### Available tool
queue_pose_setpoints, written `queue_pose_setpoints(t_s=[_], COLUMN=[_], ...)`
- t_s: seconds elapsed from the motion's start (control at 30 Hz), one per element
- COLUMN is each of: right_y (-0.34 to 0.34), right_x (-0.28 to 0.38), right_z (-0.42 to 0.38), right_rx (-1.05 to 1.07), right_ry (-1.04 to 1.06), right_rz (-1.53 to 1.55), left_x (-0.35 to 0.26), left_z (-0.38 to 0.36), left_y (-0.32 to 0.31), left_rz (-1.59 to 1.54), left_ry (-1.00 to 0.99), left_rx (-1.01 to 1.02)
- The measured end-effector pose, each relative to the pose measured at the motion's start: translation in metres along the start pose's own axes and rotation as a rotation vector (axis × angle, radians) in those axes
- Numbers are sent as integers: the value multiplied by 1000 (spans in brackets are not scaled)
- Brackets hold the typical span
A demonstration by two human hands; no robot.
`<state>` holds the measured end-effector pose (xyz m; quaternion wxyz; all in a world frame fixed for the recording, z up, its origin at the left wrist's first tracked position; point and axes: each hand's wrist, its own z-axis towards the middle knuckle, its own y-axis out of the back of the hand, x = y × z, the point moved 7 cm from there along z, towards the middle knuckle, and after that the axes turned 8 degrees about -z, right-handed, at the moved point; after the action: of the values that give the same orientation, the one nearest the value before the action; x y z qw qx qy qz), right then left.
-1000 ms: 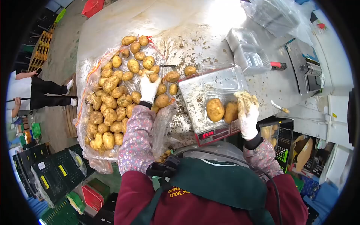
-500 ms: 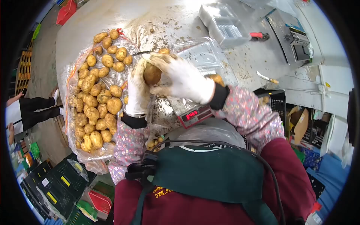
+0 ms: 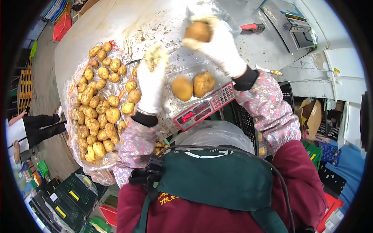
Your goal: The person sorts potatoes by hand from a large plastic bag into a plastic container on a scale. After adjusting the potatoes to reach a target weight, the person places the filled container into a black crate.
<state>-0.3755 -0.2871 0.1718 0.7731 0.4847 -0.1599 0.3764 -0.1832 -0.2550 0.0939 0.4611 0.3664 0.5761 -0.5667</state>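
My right hand [image 3: 217, 46], in a dirty white glove, grips a large brown potato [image 3: 198, 32] above the far side of the bench. My left hand [image 3: 154, 75], gloved too, is raised over the bench between the bag of potatoes and the scale. Its fingers are blurred, and nothing shows clearly in them. Below and between my hands, a clear plastic tray [image 3: 173, 73] sits on a red digital scale [image 3: 204, 110]. Two potatoes lie in it, a slightly blurred one [image 3: 182, 88] on the left and another [image 3: 204, 84] on the right.
Many loose potatoes [image 3: 93, 112] lie on an opened plastic bag at left. A red-handled tool [image 3: 252, 27], a knife [image 3: 272, 70] and clear containers are at the far right. Soil is scattered on the bench [image 3: 116, 19]. Another person [image 3: 31, 130] stands beyond the left side.
My hands have moved apart. My right hand has gone up and right with a potato in it, uncovering the tray with two potatoes. My left hand is now away from the potato.
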Motion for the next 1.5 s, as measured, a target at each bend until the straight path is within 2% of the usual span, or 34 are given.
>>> queue_pose_setpoints(t_s=[0.03,0.07,0.1,0.13,0.2,0.23,0.27,0.33,0.4,0.43,0.47,0.53,0.57,0.63,0.67,0.73,0.77,0.8,0.87,0.9,0.93,1.0,1.03,1.07,1.13,1.2,1.27,1.3,1.33,1.4,1.43,1.47,1.5], right_y=[12,21,29,31,21,21,16,5,-6,-3,-1,-20,-24,-26,-30,-26,-37,-41,-54,-85,-91,-93,-79,-67,-43,9,11,10,8,13,0,-13,-17], right_x=[-27,-52,-60,-61,-79,-72,-68,-76,-86,-75,-64,-77,-78,-71,-71,-43,-42,-42,-16,-41,-51,-44,-34,-32,-88,-117,-159,-160,-154,-119,-117,-117,-113], right_z=[-6,-14,-26,-37,-70,-73,-80,-92,-99,-97,-95,-107,-108,-105,-109,-105,-109,-110,-111,-116,-117,-110,-107,-97,-76,-78,-123,-148,-169,-189,-204,-219,-222], right_rx=[-2,-5,-36,-46,-1,-8,119,84,78,117,159,106,72,45,43,-7,85,88,114,695,696,401,357,357,171,-77,57,235,353,625,615,600,503], right_ry=[-146,-291,-336,-334,-592,-550,-621,-628,-637,-658,-681,-654,-572,-400,-401,-183,-189,-188,234,-196,-200,243,394,389,-606,-280,-587,-853,-890,-1081,-1039,-994,-968], right_rz=[96,194,279,278,549,460,614,617,449,419,388,362,348,245,247,68,78,76,-417,-277,-279,-264,-472,-476,664,664,703,733,862,546,686,825,978], left_x=[7,2,14,15,68,76,80,87,92,68,78,54,54,50,52,46,44,42,40,66,65,49,55,66,100,97,47,23,36,45,76,92,92], left_z=[-10,-26,-45,-59,-77,-79,-79,-79,-86,-89,-88,-92,-91,-83,-84,-86,-87,-89,-85,-84,-81,-68,-54,-38,-17,-12,-24,-41,-51,-96,-115,-130,-136], left_y=[-7,-29,-44,-66,-71,-72,-72,-68,-57,-61,-48,-44,-44,-31,-29,-29,-29,-29,-16,6,7,20,25,31,29,29,21,8,29,37,52,57,56], left_rz=[305,718,989,1457,1473,1473,1351,1231,1196,1071,822,826,831,1193,1195,1255,1227,1225,1168,1043,1041,895,453,323,-465,-583,-134,10,331,585,263,100,29], left_ry=[-96,-226,-239,-186,-252,-263,-282,-313,-328,-479,-238,-271,-272,-394,-394,-496,-527,-526,-373,-193,-191,-333,-212,55,600,588,178,196,18,34,208,515,536], left_rx=[64,220,278,370,491,499,487,488,574,559,588,699,702,449,451,381,322,320,186,104,108,-165,-178,-134,43,-11,136,162,212,31,45,10,-54])
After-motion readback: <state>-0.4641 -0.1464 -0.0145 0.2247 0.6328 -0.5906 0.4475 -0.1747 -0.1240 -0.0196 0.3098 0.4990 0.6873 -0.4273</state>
